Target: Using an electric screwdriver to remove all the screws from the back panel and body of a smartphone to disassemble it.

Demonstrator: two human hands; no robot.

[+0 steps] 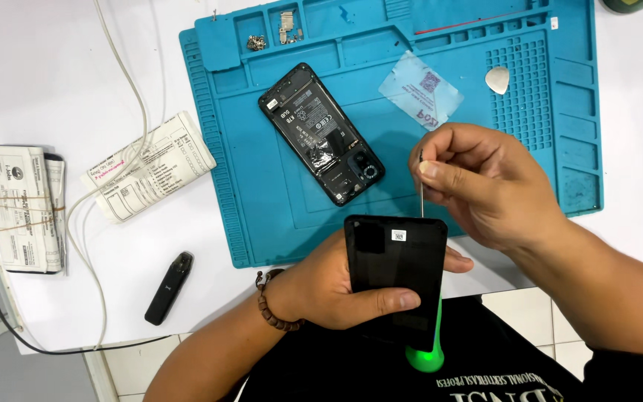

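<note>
Left hand grasps a black phone back cover upright off the table's near edge. Opened phone lies mid-mat. Right hand pinches a thin metal tool touching the cover's top edge.

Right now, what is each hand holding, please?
Left hand: closed on the black back cover.
Right hand: fingers pinch a thin metal tool at the cover's top edge.
</note>
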